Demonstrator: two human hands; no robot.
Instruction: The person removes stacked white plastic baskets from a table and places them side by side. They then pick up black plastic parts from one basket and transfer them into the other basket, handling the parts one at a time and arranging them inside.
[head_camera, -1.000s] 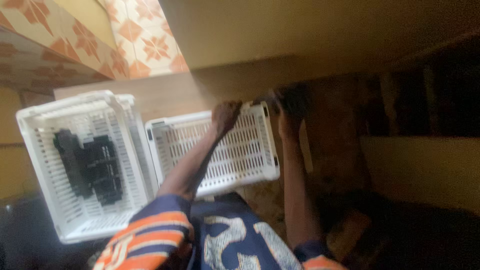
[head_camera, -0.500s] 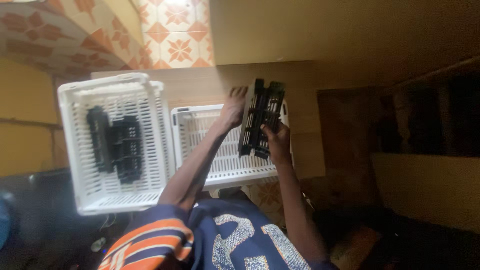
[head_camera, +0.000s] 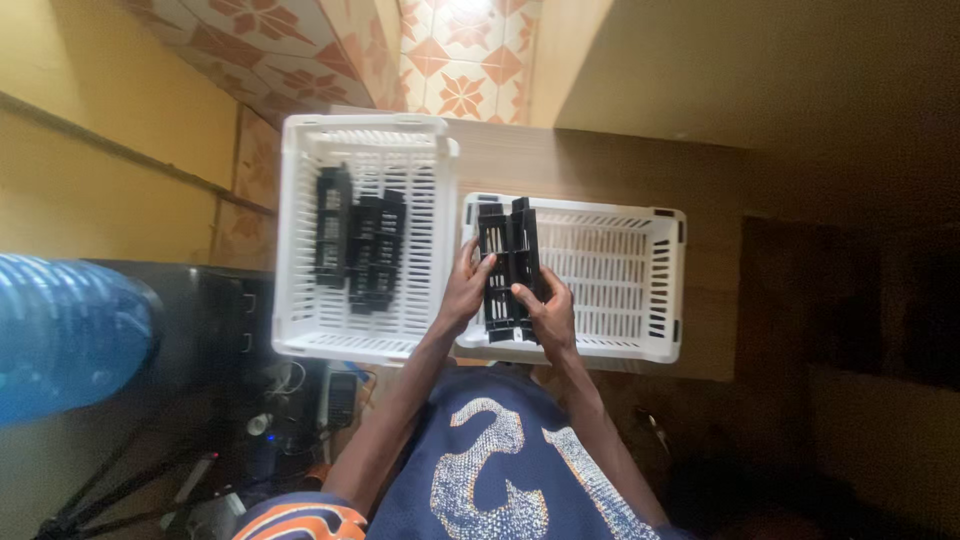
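Clearly light and stiff, the slotted black plastic part (head_camera: 508, 268) sits gripped by both hands, left hand (head_camera: 465, 292) and right hand (head_camera: 547, 312) on its long edges, above the right white basket (head_camera: 668, 290).

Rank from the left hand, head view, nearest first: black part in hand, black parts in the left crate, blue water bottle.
1. Black slotted part: held by the left hand, over the right crate.
2. Black parts: inside the left crate.
3. Blue water bottle: far left edge.

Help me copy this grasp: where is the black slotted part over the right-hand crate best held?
By its two long edges near the lower end, one hand from each side, as the left hand and right hand do: the black part is long, narrow and flat.
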